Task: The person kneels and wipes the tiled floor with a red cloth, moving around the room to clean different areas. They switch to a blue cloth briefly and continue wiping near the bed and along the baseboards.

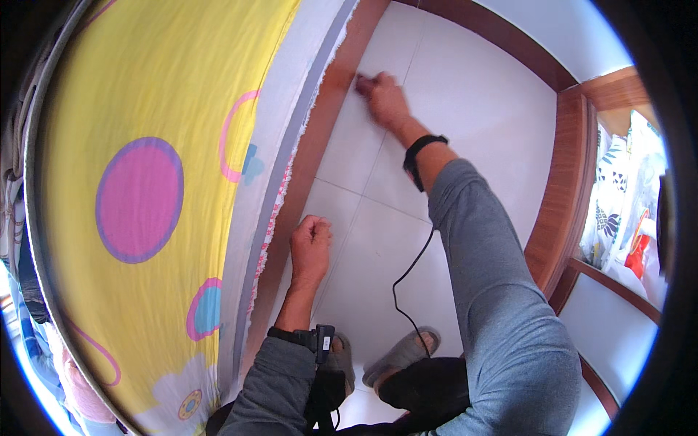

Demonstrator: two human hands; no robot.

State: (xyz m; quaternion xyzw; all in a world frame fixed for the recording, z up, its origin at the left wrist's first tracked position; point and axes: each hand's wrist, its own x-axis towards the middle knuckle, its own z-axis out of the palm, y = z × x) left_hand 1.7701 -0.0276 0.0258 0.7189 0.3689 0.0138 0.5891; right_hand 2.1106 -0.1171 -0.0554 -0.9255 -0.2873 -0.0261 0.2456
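Observation:
My right hand [386, 101] is stretched forward over the floor tiles, close to the reddish-brown wooden bed rail [322, 117]. Its fingers are curled around a small dark object [364, 85], too blurred to name. Nearer to me, my left hand [312, 245] is curled into a loose fist beside the same rail, with nothing visible in it. A mattress with a yellow patterned sheet [204, 76] lies on the bed to the left. Along its side runs a pale grey-white border [256, 180] with a frayed lower edge.
White floor tiles [485, 109] run between the bed and a wooden-framed cabinet [564, 191] at right. A black cable [395, 291] hangs down near my slippered feet [401, 354]. Plastic bags [613, 191] show in the cabinet's opening. Clothes or fabrics [73, 376] are bunched beyond the bed's left edge.

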